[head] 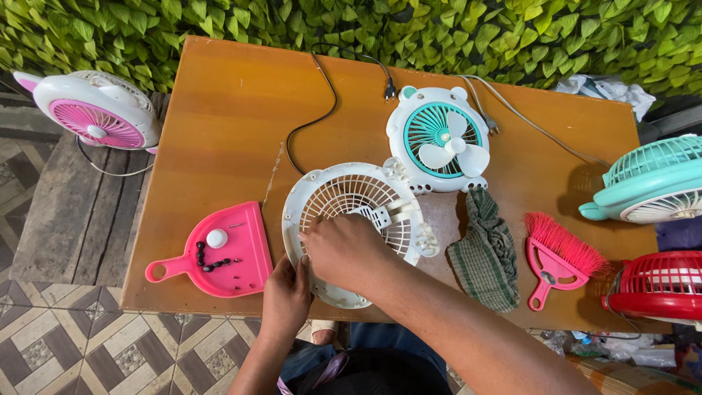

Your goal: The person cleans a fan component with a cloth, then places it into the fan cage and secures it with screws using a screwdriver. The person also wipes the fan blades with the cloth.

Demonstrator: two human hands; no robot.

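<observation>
**On the bench, a white fan cover under both hands**

At the near edge of the orange bench, close to 6 o'clock, lies the white fan grille cover, flat, with its inner side up. The right hand rests on top of it, fingers curled and pressing at the lower middle of the grille; I cannot tell if it pinches a small part there. The left hand holds the cover's rim at about 7 o'clock, fingers wrapped narrow around the edge.

I judge that the step in hand is the taking apart or cleaning of this cover: it lies apart from the open teal fan at 12 o'clock, whose white blades are bare. The next move probably needs the left hand to keep the rim steady while the right works on the small white bracket near the centre, with gentle force, because the thin ribs look easy to bend.

At 9 o'clock, just beside the cover, a pink dustpan carries dark screws and a white round cap. At 3 o'clock a checked green cloth lies near, then a pink hand brush. Further right stand a mint fan and a red fan. At 10 o'clock, off the bench, a pink and white fan stands. A black cord runs across the bench.
</observation>
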